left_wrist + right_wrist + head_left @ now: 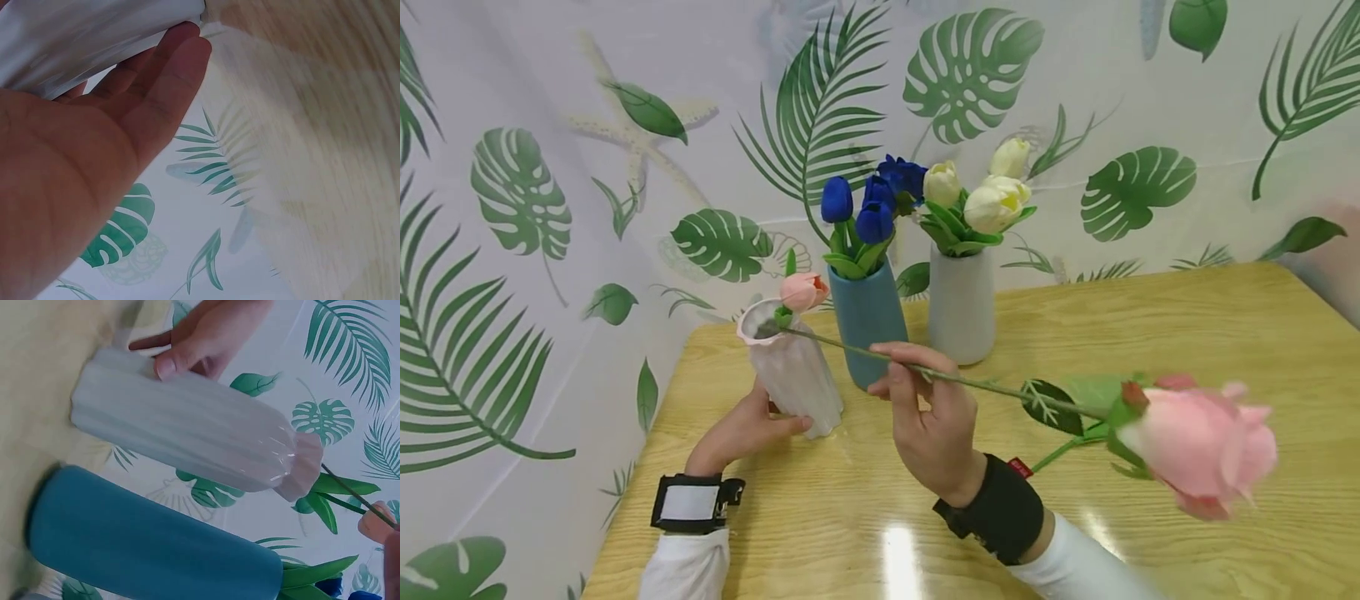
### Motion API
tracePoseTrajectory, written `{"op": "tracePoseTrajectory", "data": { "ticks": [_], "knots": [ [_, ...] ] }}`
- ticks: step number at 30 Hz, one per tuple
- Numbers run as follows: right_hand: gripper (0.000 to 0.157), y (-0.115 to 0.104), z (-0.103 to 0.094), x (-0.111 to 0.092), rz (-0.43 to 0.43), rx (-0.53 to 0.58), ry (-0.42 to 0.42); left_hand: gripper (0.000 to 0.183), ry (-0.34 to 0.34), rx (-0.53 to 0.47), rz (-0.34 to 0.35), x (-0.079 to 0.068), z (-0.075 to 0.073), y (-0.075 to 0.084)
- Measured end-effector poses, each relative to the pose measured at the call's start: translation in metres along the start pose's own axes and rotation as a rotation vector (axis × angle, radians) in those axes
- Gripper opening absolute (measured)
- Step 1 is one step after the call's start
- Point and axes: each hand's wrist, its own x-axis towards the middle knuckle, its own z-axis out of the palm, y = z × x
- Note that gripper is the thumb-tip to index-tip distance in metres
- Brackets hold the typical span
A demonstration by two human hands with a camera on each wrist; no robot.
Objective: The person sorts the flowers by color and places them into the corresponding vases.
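A pale vase with a pink ruffled rim (793, 379) stands at the table's left side, with a pink tulip (802, 292) in it. My left hand (745, 433) holds this vase low down; in the right wrist view its thumb (167, 367) lies against the ribbed side, the other fingers partly hidden behind. Between thumb and fingers, my right hand (932, 425) pinches the thin stem of a large pink rose (1206, 446). The rose lies sideways with its bloom to the right, and its stem end reaches the vase's mouth.
Close behind stand a blue vase (868, 325) of blue flowers and a white vase (962, 308) of cream tulips. A green stem (1060, 450) lies on the wooden table (835, 517), partly hidden by the rose. Leaf-printed cloth (700, 108) hangs behind and at left.
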Motion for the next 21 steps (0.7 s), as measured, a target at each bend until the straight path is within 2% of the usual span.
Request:
{"op": "tracePoseTrajectory", "data": {
  "ticks": [5,9,12,16,21],
  "knots": [
    [0.028,0.001,0.008,0.017,0.027,-0.157,-0.144,0.082,-0.001,-0.007,0.032,0.0,0.0,-0.001],
    [0.03,0.002,0.018,0.029,-0.004,-0.27,-0.245,0.082,0.0,-0.009,0.045,0.0,0.0,-0.001],
    [0.021,0.003,0.026,0.035,-0.007,-0.312,-0.308,0.084,-0.003,-0.009,0.036,-0.001,0.0,0.0],
    [0.021,0.006,0.034,0.037,-0.008,-0.349,-0.347,0.085,-0.012,-0.012,0.021,-0.001,0.0,0.0],
    [0.018,0.01,0.043,0.041,-0.043,-0.43,-0.355,0.083,-0.015,-0.028,0.024,0.0,0.001,0.001]
  ]
}}
